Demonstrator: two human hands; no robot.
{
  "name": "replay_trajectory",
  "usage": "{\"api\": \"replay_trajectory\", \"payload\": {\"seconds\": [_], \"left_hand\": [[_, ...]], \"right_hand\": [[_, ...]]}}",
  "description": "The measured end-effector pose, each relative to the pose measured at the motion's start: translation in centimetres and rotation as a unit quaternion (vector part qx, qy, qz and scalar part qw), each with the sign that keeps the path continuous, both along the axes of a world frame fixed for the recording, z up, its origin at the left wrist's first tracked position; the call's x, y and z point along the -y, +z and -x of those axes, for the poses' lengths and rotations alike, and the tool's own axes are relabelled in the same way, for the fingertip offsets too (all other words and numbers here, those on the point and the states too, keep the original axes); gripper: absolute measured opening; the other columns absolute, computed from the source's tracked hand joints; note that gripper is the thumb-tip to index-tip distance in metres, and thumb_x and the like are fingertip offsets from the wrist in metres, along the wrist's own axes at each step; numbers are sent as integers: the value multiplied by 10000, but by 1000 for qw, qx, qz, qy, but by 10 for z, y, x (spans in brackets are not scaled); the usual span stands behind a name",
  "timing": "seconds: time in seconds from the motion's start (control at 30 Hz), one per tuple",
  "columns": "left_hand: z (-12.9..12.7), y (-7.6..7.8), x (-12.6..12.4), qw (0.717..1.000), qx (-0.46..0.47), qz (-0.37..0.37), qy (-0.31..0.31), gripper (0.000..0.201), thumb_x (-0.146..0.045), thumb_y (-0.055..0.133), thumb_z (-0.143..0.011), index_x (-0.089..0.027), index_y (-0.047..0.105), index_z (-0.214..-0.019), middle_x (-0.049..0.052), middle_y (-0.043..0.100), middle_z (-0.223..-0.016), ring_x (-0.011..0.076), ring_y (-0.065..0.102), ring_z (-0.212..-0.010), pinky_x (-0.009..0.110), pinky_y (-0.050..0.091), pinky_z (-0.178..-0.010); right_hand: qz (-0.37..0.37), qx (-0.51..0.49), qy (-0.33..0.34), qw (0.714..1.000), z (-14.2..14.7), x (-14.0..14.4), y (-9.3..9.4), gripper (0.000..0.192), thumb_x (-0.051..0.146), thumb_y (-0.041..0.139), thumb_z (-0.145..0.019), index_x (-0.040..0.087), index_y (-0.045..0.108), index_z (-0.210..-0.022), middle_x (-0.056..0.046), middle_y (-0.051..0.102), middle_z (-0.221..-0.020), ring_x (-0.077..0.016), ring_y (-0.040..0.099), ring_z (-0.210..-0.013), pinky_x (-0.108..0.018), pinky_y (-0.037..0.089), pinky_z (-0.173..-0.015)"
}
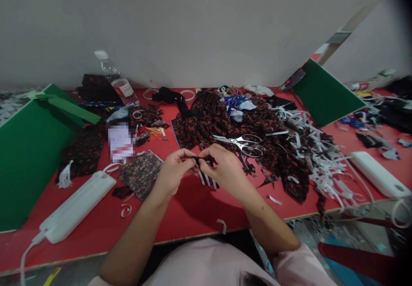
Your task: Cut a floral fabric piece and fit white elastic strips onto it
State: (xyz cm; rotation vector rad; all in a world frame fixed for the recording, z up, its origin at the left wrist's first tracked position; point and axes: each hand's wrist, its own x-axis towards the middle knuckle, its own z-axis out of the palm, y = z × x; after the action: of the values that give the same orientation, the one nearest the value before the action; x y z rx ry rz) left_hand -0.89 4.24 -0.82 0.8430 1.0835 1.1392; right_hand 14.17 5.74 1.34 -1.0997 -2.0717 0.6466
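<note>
My left hand point(174, 170) and my right hand point(223, 166) meet above the red table point(193, 213), both pinching a small dark fabric piece point(198, 161). A black-and-white striped part of it point(207, 179) hangs below my right hand. Metal scissors point(242, 143) lie just beyond my right hand on a heap of dark floral cloth point(219, 123). A floral fabric patch point(141, 172) lies flat to the left of my left hand.
A white power bank point(77, 206) with cable lies at left, another white power bank point(378, 174) at right. White paper strips point(318, 157) pile at right. A plastic bottle point(117, 80) stands at the back left. Green dividers point(28, 149) flank the table.
</note>
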Motion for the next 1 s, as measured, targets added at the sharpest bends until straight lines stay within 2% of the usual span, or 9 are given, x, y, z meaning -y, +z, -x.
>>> {"api": "replay_trajectory", "payload": {"seconds": [0.23,0.33,0.5,0.57,0.63,0.7,0.8,0.87,1.0], "left_hand": [[1,-2,0,1000,6,-5,3,58,-133,611,-657,-133,598,-713,-24,603,-562,87,563,-528,202,491,-522],[5,-2,1,1000,23,-10,-17,76,-161,624,-679,-136,620,-751,-21,601,-548,80,543,-482,180,456,-464],[5,-11,6,983,166,11,-75,254,-316,745,-626,-158,615,-777,9,648,-694,114,609,-605,212,493,-547],[1,-19,8,969,222,44,-103,346,-336,789,-566,-176,595,-804,3,647,-720,136,629,-651,239,511,-596],[-3,-26,10,958,257,69,-104,431,-331,813,-527,-194,578,-862,-9,643,-729,143,637,-652,245,516,-601],[-6,-32,10,955,274,75,-80,492,-324,821,-514,-206,563,-915,-15,644,-745,143,643,-658,242,519,-604],[-9,-35,9,958,277,62,-40,459,-314,807,-547,-211,556,-918,-19,654,-776,127,645,-672,220,516,-604],[-10,-34,8,959,277,44,-29,393,-290,794,-575,-203,562,-880,-23,658,-775,109,638,-671,207,513,-617],[-13,-30,6,957,288,15,-33,308,-237,787,-591,-191,570,-805,-38,655,-746,93,628,-686,196,504,-655]], "right_hand": [[25,-17,6,1000,-1,0,4,91,101,543,-758,164,608,-772,-8,555,-746,-104,514,-674,-210,384,-607],[79,-64,24,995,-9,-6,4,78,129,547,-763,170,613,-767,7,568,-716,-97,503,-649,-208,372,-579],[272,-201,106,935,-20,-16,1,65,210,577,-766,168,615,-798,30,570,-668,-74,487,-569,-198,381,-539],[318,-227,117,913,-20,-16,0,88,238,582,-769,171,608,-818,40,555,-637,-68,470,-522,-198,379,-507],[326,-221,109,913,-17,-14,-1,104,257,565,-785,174,603,-837,44,544,-614,-71,456,-489,-205,380,-486],[259,-194,85,942,-13,-11,0,102,247,557,-797,180,611,-850,22,581,-684,-95,514,-573,-232,422,-558],[55,-143,14,988,-10,-6,4,119,209,576,-797,199,633,-902,-21,616,-885,-150,555,-872,-297,425,-802],[-44,-105,-27,993,-9,-2,7,118,201,575,-805,208,639,-903,-31,607,-905,-166,530,-945,-322,392,-869],[-107,-31,-52,992,-6,4,10,72,206,573,-804,209,645,-811,-31,592,-834,-173,524,-874,-333,390,-820]]}}
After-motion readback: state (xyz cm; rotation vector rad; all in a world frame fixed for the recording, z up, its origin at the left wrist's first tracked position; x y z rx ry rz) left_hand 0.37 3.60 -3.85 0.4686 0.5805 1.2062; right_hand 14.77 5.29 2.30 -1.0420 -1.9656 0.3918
